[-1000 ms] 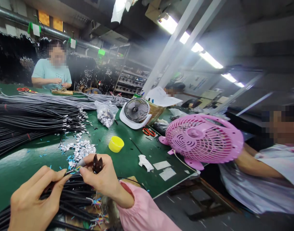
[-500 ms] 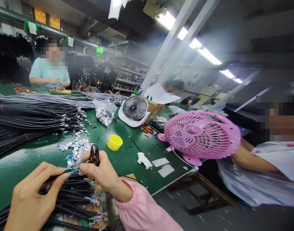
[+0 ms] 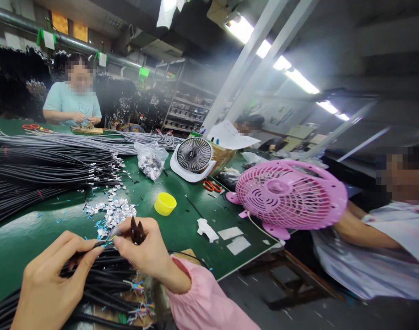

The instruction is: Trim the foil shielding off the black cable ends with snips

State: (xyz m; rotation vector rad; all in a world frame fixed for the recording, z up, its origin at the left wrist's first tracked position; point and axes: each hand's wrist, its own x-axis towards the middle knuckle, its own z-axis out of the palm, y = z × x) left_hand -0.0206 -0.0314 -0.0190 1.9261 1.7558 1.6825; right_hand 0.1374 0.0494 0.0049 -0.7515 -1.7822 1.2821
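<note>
My left hand (image 3: 53,279) pinches a black cable (image 3: 98,243) near its stripped end, thumb against the fingers. Thin coloured wires (image 3: 112,238) come out of that end towards my right hand (image 3: 145,250), whose thumb and forefinger close on them. The same hand also holds a pair of snips (image 3: 137,230), its dark pointed blades sticking up past the fingers. Beneath both hands lies a bundle of black cables (image 3: 102,293) with splayed coloured wire ends (image 3: 140,309). Silvery foil scraps and blue bits (image 3: 116,211) are heaped just beyond my hands.
On the green table (image 3: 182,233) stand a yellow cup (image 3: 165,204), a white fan (image 3: 194,156) and a pink fan (image 3: 288,195). Orange-handled scissors (image 3: 212,185) lie between the fans. More cables (image 3: 51,165) fill the left. Co-workers sit across and at right.
The snips in my right hand have tilted, and their blades sit closer together. Both hands appear slightly further right as the view shifts a little. My left hand keeps its pinch on the cable.
</note>
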